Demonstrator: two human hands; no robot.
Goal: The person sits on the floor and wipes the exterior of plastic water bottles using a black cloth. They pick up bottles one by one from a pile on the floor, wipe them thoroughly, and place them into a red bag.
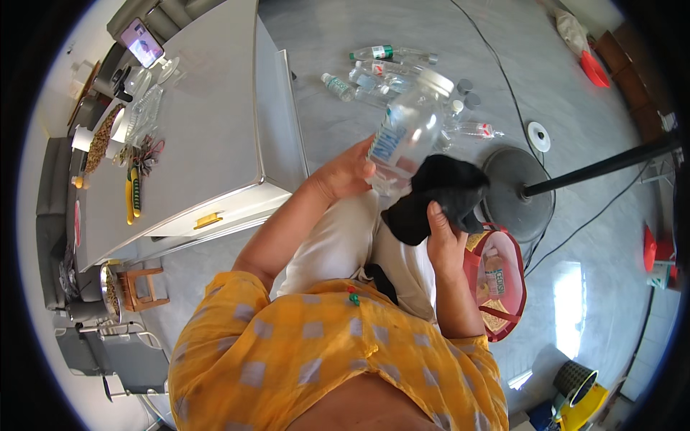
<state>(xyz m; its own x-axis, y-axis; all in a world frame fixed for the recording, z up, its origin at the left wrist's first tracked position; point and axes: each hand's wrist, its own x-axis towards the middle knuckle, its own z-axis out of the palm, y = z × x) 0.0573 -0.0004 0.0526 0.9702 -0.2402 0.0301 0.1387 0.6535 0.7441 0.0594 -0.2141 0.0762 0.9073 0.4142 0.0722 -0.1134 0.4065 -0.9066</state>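
My left hand [353, 171] grips a large clear plastic bottle [412, 126] with a white screw cap. The bottle is tilted, cap end up and away from me, and bears printed writing. In my right hand [448, 237] is a black cloth [439, 188], bunched and slightly blurred, close beside the lower part of the bottle. Whether the cloth touches the bottle cannot be made out. Beyond them several clear plastic bottles [372, 80] lie on the grey floor. To the right of my knees, a red bag [522, 285] with a pink lining holds another bottle [493, 275].
A white table [215, 97] stands at the left, carrying yellow-handled pliers [133, 196], a phone [142, 43] on a stand and clear plastic containers [144, 110]. At the right, a round black base [515, 196] bears a slanting pole [598, 167]. Black cables [498, 62] cross the floor.
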